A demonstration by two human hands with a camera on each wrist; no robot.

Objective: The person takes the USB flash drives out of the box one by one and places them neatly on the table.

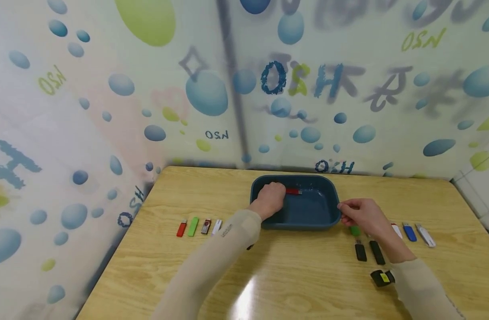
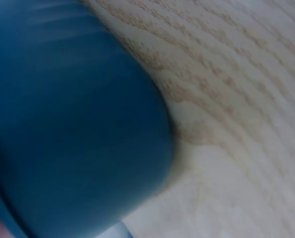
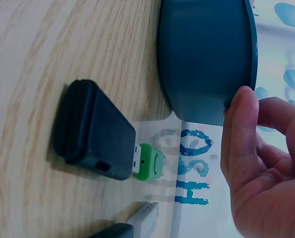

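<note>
A dark blue plastic basin (image 1: 308,221) stands towards the back of the table, its outer wall (image 2: 83,124) filling much of the left wrist view. Inside its left end my left hand (image 1: 270,198) is curled, and a red USB flash drive (image 1: 293,191) sticks out from the fingers, metal plug to the right. The fingertips are hidden behind the back of the hand. At the opposite end, thumb and fingers of my right hand (image 1: 360,214) pinch the basin's rim (image 3: 254,54). Below that hand lie a green flash drive (image 3: 151,162) and a black flash drive (image 3: 95,131).
Left of the basin, a red drive (image 1: 182,228), a green one (image 1: 193,226), a brown-and-silver one (image 1: 206,226) and a white one (image 1: 217,227) form a row. To the right lie another black drive (image 1: 377,252), a blue drive (image 1: 409,232) and a white drive (image 1: 426,235).
</note>
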